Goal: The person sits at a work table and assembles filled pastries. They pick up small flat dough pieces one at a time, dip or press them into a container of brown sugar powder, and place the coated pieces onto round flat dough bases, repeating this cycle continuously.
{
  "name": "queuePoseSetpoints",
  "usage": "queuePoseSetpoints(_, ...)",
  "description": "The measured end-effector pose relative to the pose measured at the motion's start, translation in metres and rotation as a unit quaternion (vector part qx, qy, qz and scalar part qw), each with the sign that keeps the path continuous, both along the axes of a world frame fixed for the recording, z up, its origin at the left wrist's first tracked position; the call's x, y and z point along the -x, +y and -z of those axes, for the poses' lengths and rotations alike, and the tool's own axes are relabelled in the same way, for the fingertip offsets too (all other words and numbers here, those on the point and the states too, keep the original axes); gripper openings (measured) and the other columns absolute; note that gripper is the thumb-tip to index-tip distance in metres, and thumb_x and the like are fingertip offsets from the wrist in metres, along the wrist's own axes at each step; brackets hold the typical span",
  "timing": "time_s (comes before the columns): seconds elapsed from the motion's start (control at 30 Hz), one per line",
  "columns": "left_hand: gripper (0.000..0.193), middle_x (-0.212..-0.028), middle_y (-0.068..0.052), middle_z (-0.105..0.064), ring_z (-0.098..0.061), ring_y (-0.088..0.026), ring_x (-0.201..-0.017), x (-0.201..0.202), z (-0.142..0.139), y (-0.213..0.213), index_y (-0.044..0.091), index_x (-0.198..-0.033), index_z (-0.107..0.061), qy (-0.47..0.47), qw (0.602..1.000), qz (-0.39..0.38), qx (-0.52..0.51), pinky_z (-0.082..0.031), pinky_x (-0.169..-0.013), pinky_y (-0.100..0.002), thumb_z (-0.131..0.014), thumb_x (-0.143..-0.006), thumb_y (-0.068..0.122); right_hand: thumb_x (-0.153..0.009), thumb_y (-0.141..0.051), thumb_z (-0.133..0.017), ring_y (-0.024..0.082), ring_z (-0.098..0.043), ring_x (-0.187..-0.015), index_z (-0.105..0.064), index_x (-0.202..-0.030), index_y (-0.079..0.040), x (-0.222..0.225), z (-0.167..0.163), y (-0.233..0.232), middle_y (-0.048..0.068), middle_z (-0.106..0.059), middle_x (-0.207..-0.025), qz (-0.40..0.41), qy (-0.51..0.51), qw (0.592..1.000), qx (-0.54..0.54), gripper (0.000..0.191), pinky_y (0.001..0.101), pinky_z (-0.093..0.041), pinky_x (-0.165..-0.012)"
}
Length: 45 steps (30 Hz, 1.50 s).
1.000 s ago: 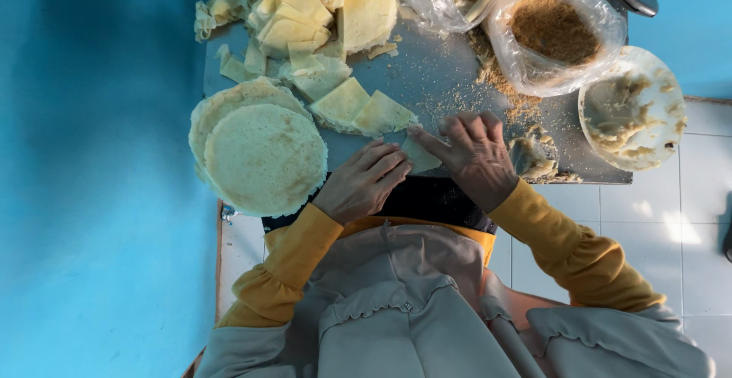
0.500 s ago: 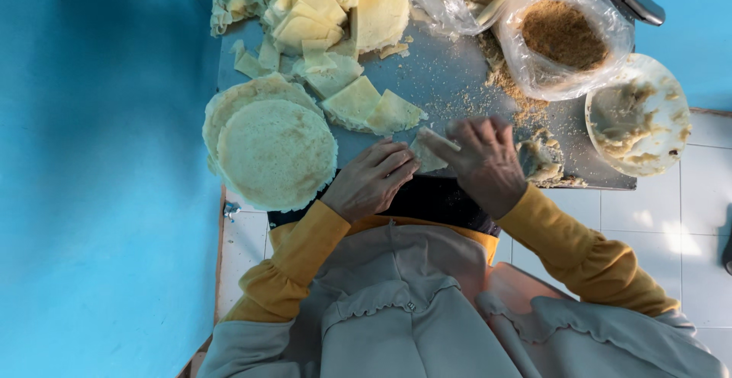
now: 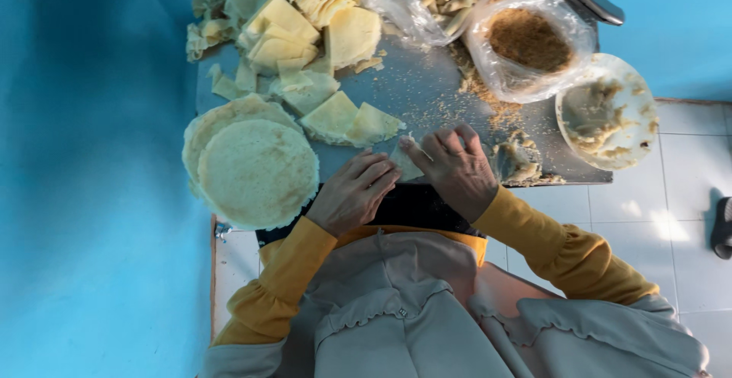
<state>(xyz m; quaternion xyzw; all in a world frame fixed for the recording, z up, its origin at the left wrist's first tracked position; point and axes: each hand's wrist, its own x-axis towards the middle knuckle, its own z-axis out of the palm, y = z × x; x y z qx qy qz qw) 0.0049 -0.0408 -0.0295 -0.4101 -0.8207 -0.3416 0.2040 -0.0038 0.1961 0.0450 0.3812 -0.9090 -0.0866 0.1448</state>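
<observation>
We see the left hand [image 3: 352, 195] and right hand [image 3: 456, 171] meet at the near edge of the counter [image 3: 427, 92], fingers [image 3: 438, 145] curled down and pinching a small pale wrapper piece [image 3: 405, 163] lying flat between them. Left of that piece sits a round wrapper stack [image 3: 255, 171]; beyond it, cut wedges [image 3: 349, 119]; farther right, a bag of brown crumbs [image 3: 530, 41] and a smeared bowl [image 3: 608, 111].

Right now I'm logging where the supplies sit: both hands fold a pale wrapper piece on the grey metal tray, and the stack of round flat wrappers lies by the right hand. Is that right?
Not quite. The head view shows the stack of round flat wrappers beside the left hand, not the right hand. The rest holds: both hands fold a pale wrapper piece on the grey metal tray.
</observation>
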Motion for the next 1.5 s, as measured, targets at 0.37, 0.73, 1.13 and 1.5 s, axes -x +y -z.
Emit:
queuePoseSetpoints(0.37,0.030,-0.127,-0.008,-0.064,-0.057,-0.028,-0.127,0.000,-0.003,0.002,0.005,-0.126,-0.066,-0.011,1.000,0.002,0.003,-0.044,-0.117,-0.046,-0.067,-0.097,0.013,-0.103,0.011,-0.054,0.019,-0.073,-0.090,-0.076,-0.110,-0.011,0.108,-0.055,0.156,0.010,-0.077,-0.106,0.098,-0.012,0.990,0.098,0.031,0.0362,-0.059,-0.090)
queuePoseSetpoints(0.73,0.027,-0.126,-0.007,-0.064,-0.057,-0.027,-0.126,0.000,-0.005,0.003,0.005,-0.124,-0.066,-0.007,1.000,-0.011,0.018,-0.045,-0.116,-0.045,-0.066,-0.099,0.014,-0.088,-0.010,-0.073,0.032,-0.072,-0.067,-0.060,-0.124,-0.007,0.162,-0.041,0.155,0.017,-0.071,-0.076,0.238,-0.114,0.951,-0.160,0.038,0.0460,-0.058,-0.064)
queuePoseSetpoints(1.13,0.023,-0.119,-0.013,-0.061,-0.059,-0.033,-0.112,-0.007,-0.013,0.003,0.002,-0.114,-0.061,-0.084,0.989,-0.079,-0.089,-0.050,-0.098,-0.045,-0.070,-0.098,0.016,-0.099,0.007,-0.064,0.034,-0.072,-0.084,-0.045,-0.124,0.000,0.157,-0.051,0.177,0.024,-0.066,-0.092,0.092,-0.122,0.984,0.092,0.033,0.0400,-0.061,-0.070)
queuePoseSetpoints(1.5,0.025,-0.112,-0.015,-0.053,-0.055,-0.035,-0.105,-0.023,-0.035,0.030,0.003,-0.104,-0.056,-0.143,0.960,-0.221,-0.091,-0.046,-0.092,-0.045,-0.074,-0.090,0.015,-0.091,0.008,-0.072,0.018,-0.070,-0.094,-0.054,-0.119,-0.004,0.059,0.018,0.033,0.011,-0.066,-0.106,-0.048,-0.464,0.751,0.467,0.035,0.0307,-0.062,-0.080)
